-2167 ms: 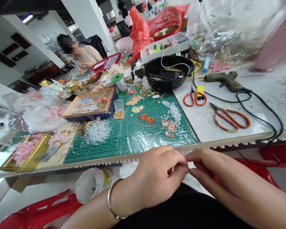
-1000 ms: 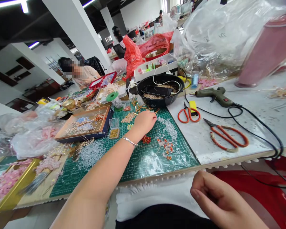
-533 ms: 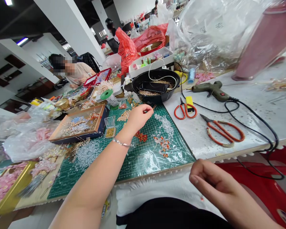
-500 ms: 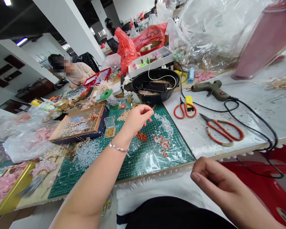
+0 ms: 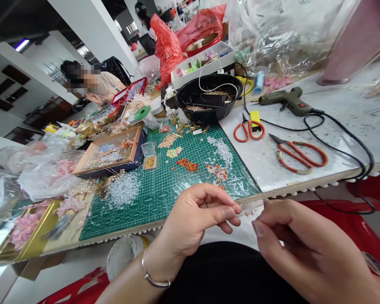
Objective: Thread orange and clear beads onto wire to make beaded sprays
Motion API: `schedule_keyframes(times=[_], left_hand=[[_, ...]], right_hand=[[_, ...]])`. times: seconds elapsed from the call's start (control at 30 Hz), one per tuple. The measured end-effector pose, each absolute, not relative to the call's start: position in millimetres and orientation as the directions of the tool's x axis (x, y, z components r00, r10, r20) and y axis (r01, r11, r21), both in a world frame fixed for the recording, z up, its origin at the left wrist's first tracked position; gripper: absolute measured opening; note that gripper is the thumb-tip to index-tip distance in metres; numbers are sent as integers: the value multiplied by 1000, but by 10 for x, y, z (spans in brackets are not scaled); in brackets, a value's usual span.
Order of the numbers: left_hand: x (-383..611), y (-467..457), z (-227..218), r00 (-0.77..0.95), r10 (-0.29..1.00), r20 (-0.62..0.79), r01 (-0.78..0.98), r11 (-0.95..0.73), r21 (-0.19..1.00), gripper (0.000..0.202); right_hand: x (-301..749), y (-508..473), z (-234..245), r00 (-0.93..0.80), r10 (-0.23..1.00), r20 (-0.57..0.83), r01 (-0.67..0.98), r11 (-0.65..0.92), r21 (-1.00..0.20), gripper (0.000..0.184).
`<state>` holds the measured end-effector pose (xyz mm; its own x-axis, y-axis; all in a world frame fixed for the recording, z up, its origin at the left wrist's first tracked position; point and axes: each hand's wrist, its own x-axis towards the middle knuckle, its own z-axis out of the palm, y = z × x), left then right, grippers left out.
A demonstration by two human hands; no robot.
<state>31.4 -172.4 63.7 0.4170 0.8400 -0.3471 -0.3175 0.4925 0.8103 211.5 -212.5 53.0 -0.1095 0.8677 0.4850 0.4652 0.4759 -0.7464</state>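
My left hand (image 5: 205, 215), with a silver bangle at its wrist, is in front of the mat's near edge, thumb and forefinger pinched. A tiny speck shows at the fingertips, too small to name. Close by on the right, my right hand (image 5: 304, 240) is also pinched; what it holds is hidden. Small clear and orange bits (image 5: 249, 210) show between the hands. On the green cutting mat (image 5: 164, 190) lie orange-red beads (image 5: 188, 164), a mixed orange and clear heap (image 5: 218, 172), clear beads (image 5: 222, 150) and pale yellow-green beads (image 5: 174, 152).
To the right lie orange-handled scissors (image 5: 299, 154), smaller snips (image 5: 248, 128) and a glue gun (image 5: 286, 101) with a trailing cable. A black bowl (image 5: 209, 109) stands behind the mat. On the left are a shallow box (image 5: 110, 166) and a pearly bead pile (image 5: 123, 190). Another person (image 5: 98, 84) sits beyond.
My left hand has drawn back from over the mat's beads to beside my right hand. My right hand stays pinched near the table edge. The view has shifted slightly.
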Motion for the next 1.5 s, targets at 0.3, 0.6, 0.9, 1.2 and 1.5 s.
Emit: schedule_keyframes(times=[0.3,0.6,0.9,1.2,1.5], left_hand=[[309,-1805,631,403,864,-301,-333,445,832,8],[262,-1879,591,378,902,-207,-197,297,934,36],[219,-1884,600,383,917,-108,-88,152,984,27],[203,-1869,737,386,916,111,324,-248,913,13],[226,-1729,819,488,853,184,472,-436,767,9]], right_hand=[[2122,-2168,550,-139,862,488,464,492,-737,15],[2096,-2187,527,-146,865,479,530,478,-700,17],[2085,-2140,516,-160,863,480,535,484,-692,20],[2110,-2173,397,-214,900,381,432,437,-789,13],[2087,-2053,307,-270,854,445,429,520,-738,14]])
